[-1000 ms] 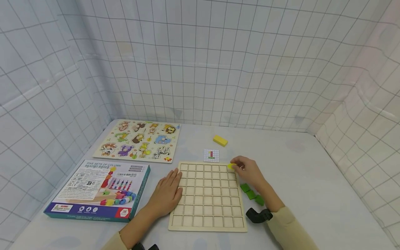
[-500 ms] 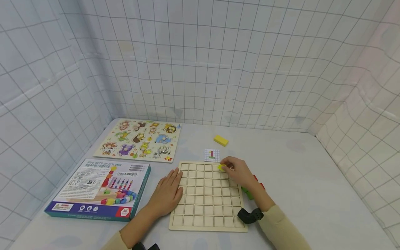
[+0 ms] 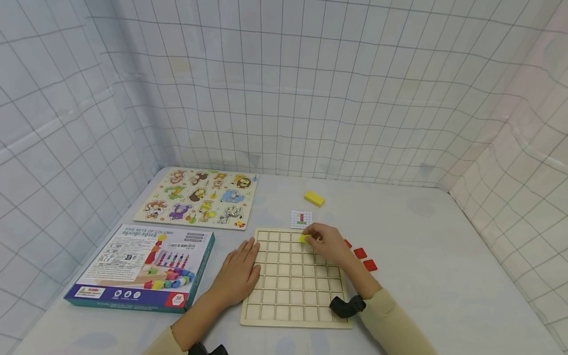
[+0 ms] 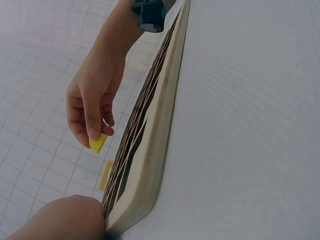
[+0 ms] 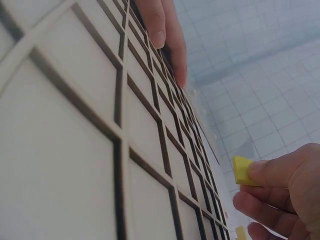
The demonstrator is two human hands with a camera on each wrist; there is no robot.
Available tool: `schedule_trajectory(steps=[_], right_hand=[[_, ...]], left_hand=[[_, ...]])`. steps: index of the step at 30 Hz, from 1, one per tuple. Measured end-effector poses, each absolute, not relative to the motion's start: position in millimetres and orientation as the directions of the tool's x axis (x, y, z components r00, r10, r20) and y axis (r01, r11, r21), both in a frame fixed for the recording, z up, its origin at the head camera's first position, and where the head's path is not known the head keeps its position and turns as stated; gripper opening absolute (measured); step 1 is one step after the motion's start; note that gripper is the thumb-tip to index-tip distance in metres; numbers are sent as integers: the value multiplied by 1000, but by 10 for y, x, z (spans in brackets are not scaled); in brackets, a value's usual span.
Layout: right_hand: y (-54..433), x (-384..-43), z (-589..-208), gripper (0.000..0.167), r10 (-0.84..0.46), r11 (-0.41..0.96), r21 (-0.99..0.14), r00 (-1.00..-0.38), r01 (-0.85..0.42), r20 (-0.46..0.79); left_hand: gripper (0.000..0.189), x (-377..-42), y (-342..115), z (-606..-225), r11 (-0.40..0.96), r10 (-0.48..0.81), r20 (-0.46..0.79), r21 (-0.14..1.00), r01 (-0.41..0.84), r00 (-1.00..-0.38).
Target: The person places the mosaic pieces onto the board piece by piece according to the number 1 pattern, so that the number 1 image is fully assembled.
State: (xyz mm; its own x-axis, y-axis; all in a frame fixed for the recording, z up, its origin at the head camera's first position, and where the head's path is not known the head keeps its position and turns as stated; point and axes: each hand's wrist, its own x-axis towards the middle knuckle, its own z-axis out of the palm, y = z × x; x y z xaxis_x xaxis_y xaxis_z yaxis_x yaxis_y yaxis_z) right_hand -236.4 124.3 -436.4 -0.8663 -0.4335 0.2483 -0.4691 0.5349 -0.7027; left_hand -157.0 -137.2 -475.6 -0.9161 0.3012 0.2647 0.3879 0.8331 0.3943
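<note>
A wooden grid board [image 3: 296, 283] lies flat on the table. My left hand [image 3: 237, 276] rests along its left edge, fingers straight and holding nothing. Over the board's top row, my right hand [image 3: 328, 242] pinches a small yellow tile [image 3: 303, 238] between thumb and fingers. In the right wrist view the yellow tile [image 5: 241, 169] is tilted and apart from the board. Just behind the board lies a small card [image 3: 301, 219] printed with a coloured grid pattern. Several red tiles [image 3: 360, 253] lie right of the board; the green tiles are hidden by my right arm.
A yellow block [image 3: 314, 198] stands behind the card. To the left are a boxed bead toy [image 3: 142, 268] and an animal peg puzzle board [image 3: 208, 197]. White gridded cloth [image 3: 284, 98] walls in the back and sides of the table.
My right hand has moved left with the yellow tile, from the board's top right corner towards the middle of the top row. Red tiles have come into view, green ones are covered. My left hand stays put.
</note>
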Motion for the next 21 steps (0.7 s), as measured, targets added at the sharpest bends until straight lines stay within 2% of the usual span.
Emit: schedule_trajectory(steps=[5,21], right_hand=[[1176,-2353,-4380,11,-484,512,-693,-837,-507,254],[899,-2356,-4412,11,-555,554,-645,-811,-526,185]], left_hand=[[52,-1570,-1371,-4745,832,303,263,396,389,-916],[54,-1577,-1373,-4763,836,300,247,397,379,-921]])
